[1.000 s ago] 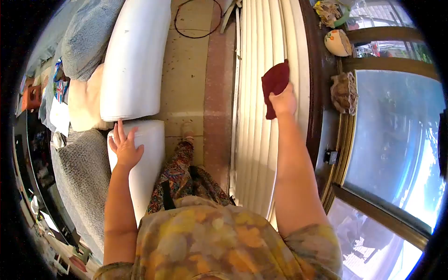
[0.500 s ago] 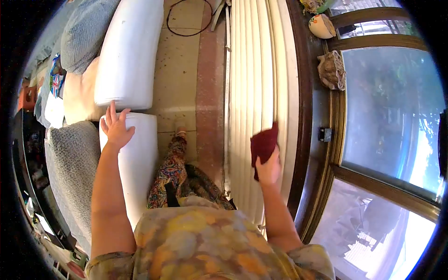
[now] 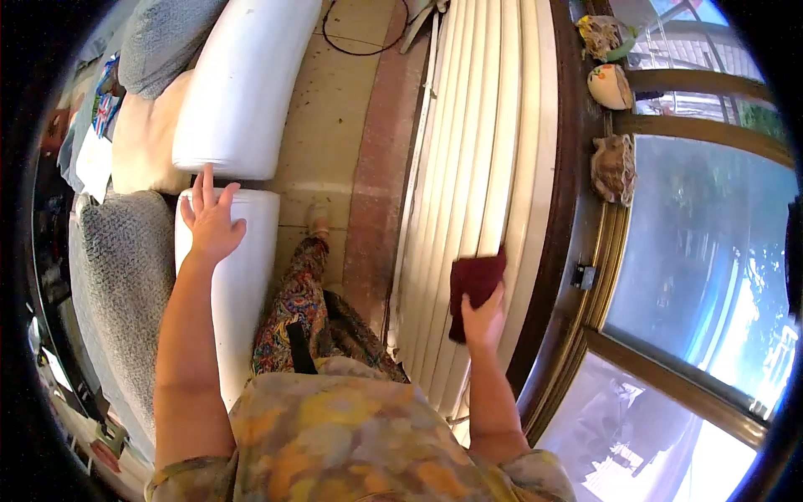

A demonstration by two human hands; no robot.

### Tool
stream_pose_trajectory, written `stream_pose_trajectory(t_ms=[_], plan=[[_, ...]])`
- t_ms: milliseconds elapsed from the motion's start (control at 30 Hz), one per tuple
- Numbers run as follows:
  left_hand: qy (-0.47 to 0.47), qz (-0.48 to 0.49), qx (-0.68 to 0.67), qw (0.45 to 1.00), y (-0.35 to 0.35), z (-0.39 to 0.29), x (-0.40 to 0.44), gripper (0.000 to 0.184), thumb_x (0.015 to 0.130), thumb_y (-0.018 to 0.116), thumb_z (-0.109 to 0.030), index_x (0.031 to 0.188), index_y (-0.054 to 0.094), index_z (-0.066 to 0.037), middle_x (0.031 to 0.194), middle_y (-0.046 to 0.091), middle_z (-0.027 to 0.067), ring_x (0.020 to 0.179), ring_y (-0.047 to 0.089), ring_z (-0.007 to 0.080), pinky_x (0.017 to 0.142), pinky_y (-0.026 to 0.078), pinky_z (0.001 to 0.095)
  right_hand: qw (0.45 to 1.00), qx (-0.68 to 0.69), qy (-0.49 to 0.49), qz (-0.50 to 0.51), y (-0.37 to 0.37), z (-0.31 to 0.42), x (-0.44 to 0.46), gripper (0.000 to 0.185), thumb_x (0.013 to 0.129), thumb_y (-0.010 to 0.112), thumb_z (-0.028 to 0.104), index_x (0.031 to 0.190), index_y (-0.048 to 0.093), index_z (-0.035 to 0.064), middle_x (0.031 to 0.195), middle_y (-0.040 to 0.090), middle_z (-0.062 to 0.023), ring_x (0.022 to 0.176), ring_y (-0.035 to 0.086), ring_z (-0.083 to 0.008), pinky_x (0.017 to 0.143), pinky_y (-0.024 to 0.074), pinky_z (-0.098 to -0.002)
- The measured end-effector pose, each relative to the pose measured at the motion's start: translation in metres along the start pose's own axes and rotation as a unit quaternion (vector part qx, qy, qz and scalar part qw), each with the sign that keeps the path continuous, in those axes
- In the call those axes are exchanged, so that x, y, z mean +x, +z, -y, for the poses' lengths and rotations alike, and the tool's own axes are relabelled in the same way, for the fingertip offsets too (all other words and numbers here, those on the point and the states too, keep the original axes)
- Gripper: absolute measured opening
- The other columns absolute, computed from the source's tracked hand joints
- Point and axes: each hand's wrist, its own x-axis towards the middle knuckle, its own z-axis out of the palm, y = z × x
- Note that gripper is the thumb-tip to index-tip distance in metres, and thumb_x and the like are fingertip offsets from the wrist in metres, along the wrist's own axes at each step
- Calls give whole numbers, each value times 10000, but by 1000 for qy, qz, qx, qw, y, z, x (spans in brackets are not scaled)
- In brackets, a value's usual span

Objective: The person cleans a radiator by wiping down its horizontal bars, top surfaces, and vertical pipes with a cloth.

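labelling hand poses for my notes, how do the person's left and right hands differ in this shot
The left hand is open with its fingers spread, while the right hand is closed on a dark red cloth. The left hand lies over the nearer white block; the right hand is over the ribbed cream surface. Both hands are bare, at the ends of arms reaching forward.

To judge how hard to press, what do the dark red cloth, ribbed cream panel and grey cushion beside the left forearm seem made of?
Dark red cloth: matte fabric, fibre unclear; it looks soft, without shine. Ribbed cream panel: perhaps painted metal or plastic, slightly glossy; its ridges catch highlights. Grey cushion: probably coarse woven fabric, matte; speckled, nubby texture.
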Motion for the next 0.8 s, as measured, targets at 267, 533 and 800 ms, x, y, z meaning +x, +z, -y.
stream_pose_trajectory(t_ms=[267, 533, 800], plan=[[-11, 1, -5, 1000, -7, -5, 0, 592, 601, 656, -153, 1154, 447, -193, 1415, 74, 102, 1292, 101, 307, 995, 95, 540, 991, -27, -116, -52, 4, 96, 191, 694, 723, 626, 228, 1250, 272, -52, 1156, 453, -265, 1061, 457, -373, 905, 381, -402], [14, -54, -26, 998, -4, -6, 0, 592, 617, 647, -166, 1175, 448, -181, 1406, 123, 89, 1295, 116, 275, 997, 89, 535, 871, -251, -408, -105, 5, 155, 280, 442, 756, 519, 59, 1191, 466, 120, 1301, 335, -139, 1233, 274, -283, 1024, 215, -398], [40, -78, -21, 996, 1, 0, -2, 594, 631, 621, -155, 1196, 439, -174, 1403, 152, 92, 1293, 135, 278, 1001, 91, 524, 776, -443, -415, 172, 48, 82, 168, 259, 788, 416, 129, 977, 568, 39, 1073, 526, -138, 1092, 432, -256, 967, 276, -416]])
